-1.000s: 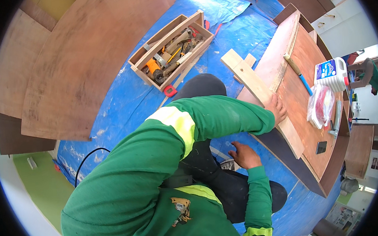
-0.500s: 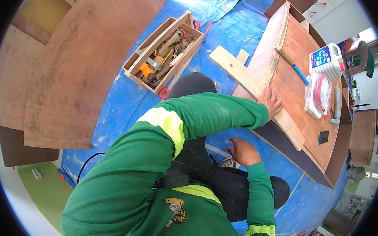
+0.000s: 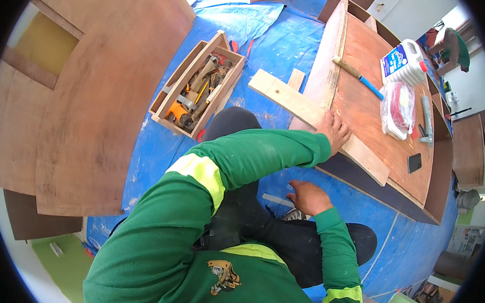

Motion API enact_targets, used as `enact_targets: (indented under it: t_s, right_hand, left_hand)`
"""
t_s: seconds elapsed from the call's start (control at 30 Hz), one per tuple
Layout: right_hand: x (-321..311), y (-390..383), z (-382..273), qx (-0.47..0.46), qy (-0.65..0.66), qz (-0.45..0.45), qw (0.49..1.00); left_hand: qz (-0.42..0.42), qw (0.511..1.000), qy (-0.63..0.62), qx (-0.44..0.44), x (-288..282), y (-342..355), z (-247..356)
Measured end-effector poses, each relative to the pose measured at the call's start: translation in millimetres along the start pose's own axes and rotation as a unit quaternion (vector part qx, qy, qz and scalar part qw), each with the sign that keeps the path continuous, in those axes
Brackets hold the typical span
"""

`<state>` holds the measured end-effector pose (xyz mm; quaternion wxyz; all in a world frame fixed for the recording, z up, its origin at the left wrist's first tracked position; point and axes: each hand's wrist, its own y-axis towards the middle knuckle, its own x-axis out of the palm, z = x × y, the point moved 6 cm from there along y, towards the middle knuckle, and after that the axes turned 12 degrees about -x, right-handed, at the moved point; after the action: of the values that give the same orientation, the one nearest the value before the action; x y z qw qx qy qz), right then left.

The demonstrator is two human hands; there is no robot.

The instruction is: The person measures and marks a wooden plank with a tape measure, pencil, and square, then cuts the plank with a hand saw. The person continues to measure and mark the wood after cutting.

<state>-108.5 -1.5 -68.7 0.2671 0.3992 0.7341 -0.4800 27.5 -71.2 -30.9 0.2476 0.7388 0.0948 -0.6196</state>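
Note:
A long pale wooden board (image 3: pixel 292 100) lies slantwise over the near edge of a brown wooden cabinet (image 3: pixel 355 104) on its side. My left hand (image 3: pixel 334 131), at the end of the arm reaching across, grips the board near its middle, with its fingers bent over the top face. Lower down, my right hand (image 3: pixel 311 198) hovers above the blue sheet beside my folded leg. Its thumb stands apart and nothing shows in it, though the other fingers are partly hidden. A short wood offcut (image 3: pixel 296 79) sits beside the board's far end.
On the cabinet rest a blue-handled tool (image 3: pixel 369 86), a white jug (image 3: pixel 405 63), a plastic-wrapped tub (image 3: pixel 397 110), a metal clamp-like tool (image 3: pixel 427 120) and a phone (image 3: pixel 415 163). An open wooden toolbox (image 3: pixel 195 88) stands left of it. Large plywood panels (image 3: pixel 98 115) flank the blue sheet (image 3: pixel 272 34).
The view has turned slightly, so the surroundings sit a little differently in the picture. My left hand stays on the board, and my right hand keeps nearly the same place.

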Motion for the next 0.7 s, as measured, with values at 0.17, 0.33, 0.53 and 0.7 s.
enact_targets:
  t_s: [0.17, 0.33, 0.53, 0.7]
  right_hand:
    - [-3.7, -3.2, -3.7, -0.001, 0.004, 0.006, 1.000]
    - [-6.4, -4.3, -7.7, -0.014, 0.003, 0.024, 1.000]
    - [-8.8, -8.2, -10.7, -0.016, 0.007, 0.036, 0.999]
    - [-8.6, -10.5, -9.8, -0.011, 0.012, 0.035, 0.999]
  left_hand:
    - [0.020, 0.999, 0.026, 0.000, 2.6, -0.5, 0.9]
    - [0.049, 0.998, 0.028, -0.008, 7.3, -1.0, -0.7]
    - [0.043, 0.999, 0.016, 0.000, 2.2, -3.5, -2.8]
    - [0.003, 1.000, 0.023, 0.004, -8.6, -4.1, -1.9]
